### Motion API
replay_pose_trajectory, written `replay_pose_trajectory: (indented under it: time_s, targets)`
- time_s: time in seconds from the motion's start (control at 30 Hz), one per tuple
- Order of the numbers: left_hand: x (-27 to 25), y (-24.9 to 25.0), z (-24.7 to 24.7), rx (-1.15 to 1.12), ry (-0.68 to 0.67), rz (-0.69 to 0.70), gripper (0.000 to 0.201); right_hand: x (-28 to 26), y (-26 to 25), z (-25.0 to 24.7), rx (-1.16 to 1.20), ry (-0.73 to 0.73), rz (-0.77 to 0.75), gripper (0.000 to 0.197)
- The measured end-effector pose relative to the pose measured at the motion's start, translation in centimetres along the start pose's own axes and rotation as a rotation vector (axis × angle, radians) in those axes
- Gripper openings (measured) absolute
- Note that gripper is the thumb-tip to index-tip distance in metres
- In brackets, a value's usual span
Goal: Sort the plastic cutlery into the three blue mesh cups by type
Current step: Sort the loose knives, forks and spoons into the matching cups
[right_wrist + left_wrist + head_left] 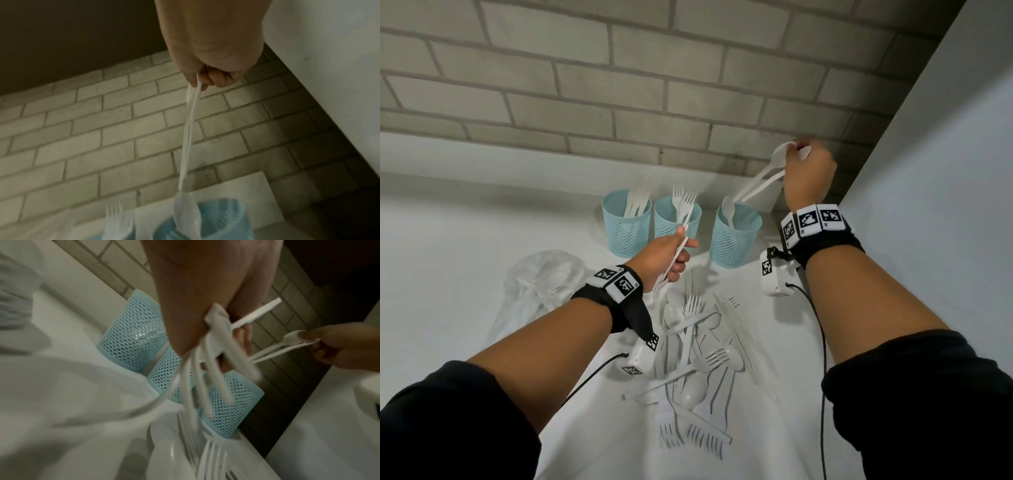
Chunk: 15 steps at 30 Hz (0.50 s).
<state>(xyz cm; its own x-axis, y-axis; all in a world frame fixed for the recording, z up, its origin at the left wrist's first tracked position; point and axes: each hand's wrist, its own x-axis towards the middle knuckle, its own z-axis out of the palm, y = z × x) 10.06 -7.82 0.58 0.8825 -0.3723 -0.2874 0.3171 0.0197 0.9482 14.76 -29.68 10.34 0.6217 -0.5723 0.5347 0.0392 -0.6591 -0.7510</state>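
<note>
Three blue mesh cups stand in a row by the brick wall: the left cup (626, 222) holds knives, the middle cup (677, 219) forks, the right cup (738, 236) one spoon (728, 210). My left hand (681, 253) grips a few white forks (683, 212) by their handles, tines up, in front of the middle cup. My right hand (804, 161) is raised above and right of the right cup and pinches two white spoons (763, 178) by their bowls, handles slanting down toward that cup's rim. From the right wrist, the spoons (190, 129) hang from the right hand (209, 78) over the right cup (222, 216).
A loose pile of white forks, spoons and knives (698, 359) lies on the white table between my forearms. A crumpled clear plastic bag (541, 284) lies to the left. A white wall (928, 205) closes the right side, with a white box (760, 198) behind the right cup.
</note>
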Motion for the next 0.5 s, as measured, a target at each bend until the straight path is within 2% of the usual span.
replay_pose_trajectory:
  time_s: [0.1,0.3,0.37,0.43,0.47,0.5]
  targets:
    - [0.0,0.2,0.1,-0.093,-0.016,-0.038,0.036,-1.3,1.7,0.8,-0.168,-0.026,-0.064,0.025]
    - [0.0,0.3,0.3,-0.205,0.028,-0.052,0.018,-4.2,4.1,2.9,-0.322,-0.316,-0.019,0.027]
    - [-0.1,0.3,0.3,-0.204,0.047,-0.041,0.017,-4.6,3.5,3.0,-0.337,-0.325,0.006,0.035]
    - [-0.2,0.3,0.4,-0.196,0.057,-0.026,0.012,-5.0,2.2,3.0,-0.284,-0.236,-0.028,0.037]
    - [-0.2,0.3,0.4,-0.197,0.062,-0.019,0.011,-5.2,1.3,2.9,-0.188,-0.232,-0.070,0.034]
    - [-0.2,0.2,0.5,-0.202,0.071,-0.011,0.013,-5.3,0.4,2.9,-0.046,-0.304,-0.100,0.029]
